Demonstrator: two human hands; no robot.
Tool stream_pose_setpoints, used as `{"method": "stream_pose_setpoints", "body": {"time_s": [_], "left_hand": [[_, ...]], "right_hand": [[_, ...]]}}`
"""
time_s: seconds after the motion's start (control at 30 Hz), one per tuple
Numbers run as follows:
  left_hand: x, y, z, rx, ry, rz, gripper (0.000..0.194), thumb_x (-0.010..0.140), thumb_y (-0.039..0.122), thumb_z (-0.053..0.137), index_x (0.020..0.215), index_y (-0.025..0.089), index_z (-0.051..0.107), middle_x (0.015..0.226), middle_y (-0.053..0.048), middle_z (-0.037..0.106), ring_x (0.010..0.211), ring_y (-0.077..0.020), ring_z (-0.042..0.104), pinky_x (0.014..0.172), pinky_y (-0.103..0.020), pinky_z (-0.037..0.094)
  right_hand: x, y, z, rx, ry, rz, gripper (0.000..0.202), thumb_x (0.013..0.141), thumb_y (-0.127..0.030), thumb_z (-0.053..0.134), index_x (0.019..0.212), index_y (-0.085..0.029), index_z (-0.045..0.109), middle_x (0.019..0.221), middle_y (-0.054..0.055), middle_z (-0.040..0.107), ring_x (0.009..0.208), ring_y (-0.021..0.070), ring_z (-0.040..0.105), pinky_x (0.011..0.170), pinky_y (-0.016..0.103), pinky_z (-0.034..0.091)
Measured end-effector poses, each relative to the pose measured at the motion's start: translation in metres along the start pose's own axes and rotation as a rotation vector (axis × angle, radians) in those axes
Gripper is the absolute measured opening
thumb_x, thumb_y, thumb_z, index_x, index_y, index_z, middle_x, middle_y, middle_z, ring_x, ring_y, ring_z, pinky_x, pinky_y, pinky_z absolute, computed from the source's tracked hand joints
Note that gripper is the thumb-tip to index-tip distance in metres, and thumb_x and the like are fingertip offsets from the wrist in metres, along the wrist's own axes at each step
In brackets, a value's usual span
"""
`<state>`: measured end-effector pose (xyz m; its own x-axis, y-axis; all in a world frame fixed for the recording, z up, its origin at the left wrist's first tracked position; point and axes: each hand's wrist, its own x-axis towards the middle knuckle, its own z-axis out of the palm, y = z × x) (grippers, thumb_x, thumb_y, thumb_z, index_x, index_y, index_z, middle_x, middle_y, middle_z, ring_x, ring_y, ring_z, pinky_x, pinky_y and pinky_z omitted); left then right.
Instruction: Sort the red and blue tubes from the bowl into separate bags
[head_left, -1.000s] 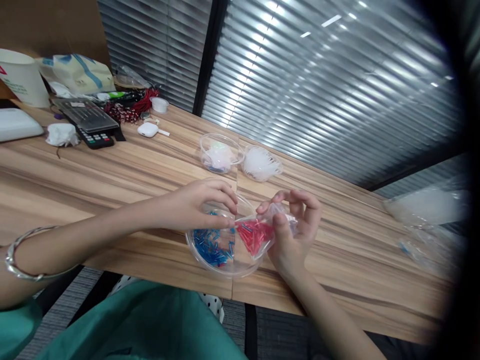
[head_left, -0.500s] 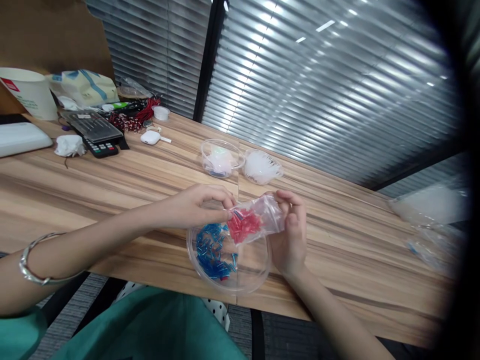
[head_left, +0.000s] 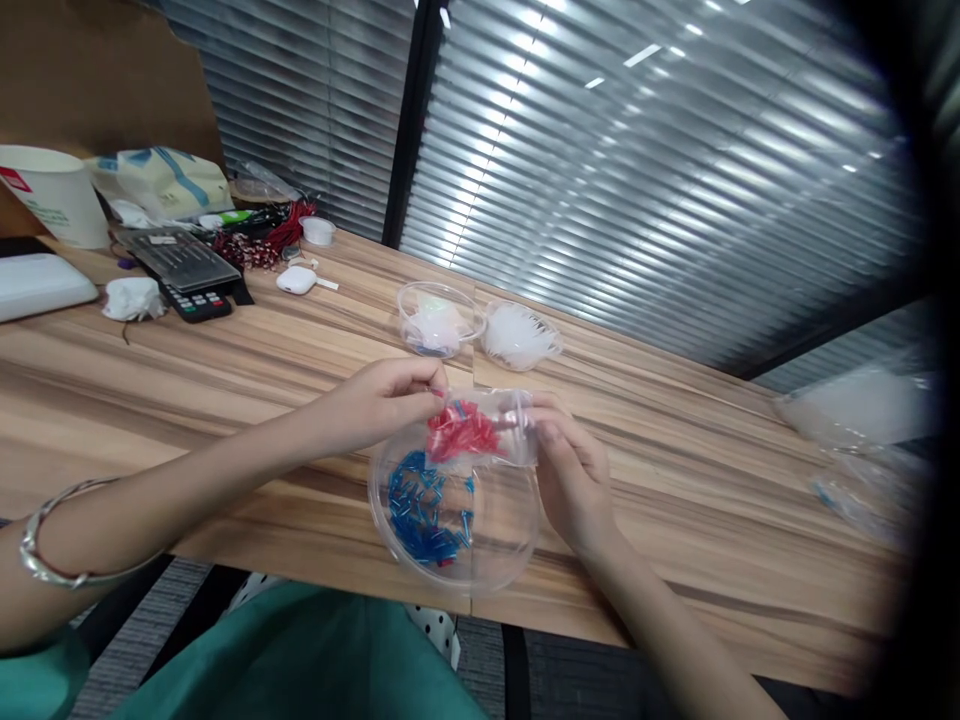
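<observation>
A clear plastic bag (head_left: 466, 432) of small red pieces hangs over the far part of a round clear tray (head_left: 499, 545). Its left end is pinched by my left hand (head_left: 401, 395), fingers closed. My right hand (head_left: 574, 465) grips the bag's other end, with the fingers bent round the clear plastic. Many small blue tube-like pieces (head_left: 420, 515) lie in the left part of the tray, with a bit of red at their near edge.
Beyond the hands stand two clear containers (head_left: 435, 325) (head_left: 521, 335), holding pale items. At the left are a paper cup (head_left: 64, 205), a keypad device (head_left: 196, 303), a white case (head_left: 297, 280) and red wires (head_left: 289, 228). Plastic bags (head_left: 862, 410) lie at the right.
The bag has moved a little left and lies more level. My left hand has shifted slightly left with it, and my right hand's fingers have come down onto the bag's right end.
</observation>
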<state>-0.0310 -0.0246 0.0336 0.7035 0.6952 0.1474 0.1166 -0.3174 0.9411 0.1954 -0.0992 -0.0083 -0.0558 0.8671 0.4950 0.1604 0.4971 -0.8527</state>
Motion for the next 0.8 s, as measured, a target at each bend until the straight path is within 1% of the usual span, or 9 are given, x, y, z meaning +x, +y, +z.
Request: {"method": "stream_pose_setpoints", "body": {"time_s": [0.03, 0.1, 0.23, 0.33, 0.4, 0.47, 0.57, 0.7, 0.8], "left_hand": [[0.0, 0.0, 0.001, -0.026, -0.011, -0.006, 0.018, 0.088, 0.029, 0.052, 0.078, 0.014, 0.052, 0.073, 0.002, 0.054, 0.071, -0.0112, 0.052, 0.067, -0.024, 0.041], [-0.001, -0.001, 0.003, -0.077, -0.033, -0.017, 0.018, 0.09, 0.031, 0.053, 0.084, 0.014, 0.053, 0.074, 0.002, 0.055, 0.071, -0.0105, 0.052, 0.066, -0.023, 0.041], [-0.002, -0.004, 0.003, -0.138, -0.074, -0.01, 0.018, 0.093, 0.031, 0.054, 0.093, 0.013, 0.055, 0.078, 0.002, 0.059, 0.074, -0.0087, 0.056, 0.069, -0.02, 0.044], [-0.002, -0.004, 0.002, -0.126, -0.094, 0.023, 0.014, 0.093, 0.026, 0.056, 0.093, 0.012, 0.057, 0.085, 0.001, 0.061, 0.081, -0.008, 0.058, 0.074, -0.018, 0.045], [-0.002, -0.003, 0.002, -0.087, -0.11, 0.029, 0.011, 0.092, 0.022, 0.057, 0.094, 0.011, 0.058, 0.088, 0.0, 0.061, 0.083, -0.0076, 0.058, 0.075, -0.017, 0.046], [-0.003, -0.002, 0.001, -0.047, -0.125, 0.011, 0.012, 0.092, 0.023, 0.057, 0.094, 0.011, 0.06, 0.086, 0.0, 0.061, 0.081, -0.0076, 0.058, 0.073, -0.017, 0.046], [-0.003, -0.004, 0.001, -0.013, -0.127, 0.005, 0.016, 0.092, 0.026, 0.056, 0.096, 0.012, 0.061, 0.088, -0.001, 0.063, 0.082, -0.0095, 0.059, 0.075, -0.019, 0.048], [-0.001, -0.008, 0.0, 0.003, -0.132, 0.014, 0.019, 0.09, 0.029, 0.06, 0.098, 0.013, 0.064, 0.095, -0.004, 0.067, 0.09, -0.0136, 0.062, 0.081, -0.024, 0.05], [0.0, -0.009, 0.0, 0.024, -0.137, 0.003, 0.021, 0.089, 0.031, 0.061, 0.1, 0.013, 0.065, 0.098, -0.005, 0.069, 0.091, -0.0152, 0.063, 0.083, -0.027, 0.051]], "right_hand": [[0.0, -0.001, -0.001, -0.014, -0.011, 0.005, 0.028, 0.1, -0.032, 0.047, 0.103, -0.029, 0.075, 0.112, 0.006, 0.062, 0.109, 0.023, 0.058, 0.096, 0.038, 0.043], [0.001, -0.004, -0.004, -0.011, -0.05, 0.024, 0.03, 0.1, -0.034, 0.046, 0.106, -0.031, 0.075, 0.112, 0.006, 0.065, 0.11, 0.0232, 0.059, 0.097, 0.038, 0.043], [0.004, -0.009, -0.009, 0.016, -0.149, 0.065, 0.025, 0.099, -0.032, 0.051, 0.111, -0.034, 0.073, 0.111, 0.002, 0.068, 0.108, 0.02, 0.061, 0.096, 0.034, 0.044], [0.007, -0.012, -0.011, -0.002, -0.195, 0.026, 0.026, 0.099, -0.029, 0.052, 0.112, -0.037, 0.073, 0.111, 0.0, 0.069, 0.107, 0.0175, 0.061, 0.095, 0.031, 0.046], [0.009, -0.015, -0.012, -0.037, -0.235, 0.026, 0.026, 0.098, -0.026, 0.055, 0.112, -0.039, 0.072, 0.108, 0.0, 0.068, 0.103, 0.0154, 0.062, 0.089, 0.028, 0.048], [0.011, -0.016, -0.012, -0.076, -0.263, 0.067, 0.025, 0.095, -0.024, 0.059, 0.111, -0.038, 0.073, 0.103, 0.001, 0.068, 0.096, 0.0139, 0.063, 0.081, 0.024, 0.05], [0.013, -0.017, -0.011, -0.109, -0.268, 0.13, 0.022, 0.091, -0.025, 0.065, 0.108, -0.035, 0.075, 0.099, 0.003, 0.068, 0.091, 0.0138, 0.064, 0.075, 0.023, 0.05], [0.013, -0.013, -0.01, -0.106, -0.247, 0.13, 0.023, 0.089, -0.025, 0.067, 0.108, -0.035, 0.075, 0.095, 0.003, 0.069, 0.088, 0.0137, 0.065, 0.074, 0.023, 0.05], [0.012, -0.01, -0.008, -0.088, -0.251, 0.111, 0.028, 0.09, -0.021, 0.067, 0.111, -0.037, 0.073, 0.098, 0.002, 0.069, 0.091, 0.0138, 0.065, 0.076, 0.023, 0.05]]}}
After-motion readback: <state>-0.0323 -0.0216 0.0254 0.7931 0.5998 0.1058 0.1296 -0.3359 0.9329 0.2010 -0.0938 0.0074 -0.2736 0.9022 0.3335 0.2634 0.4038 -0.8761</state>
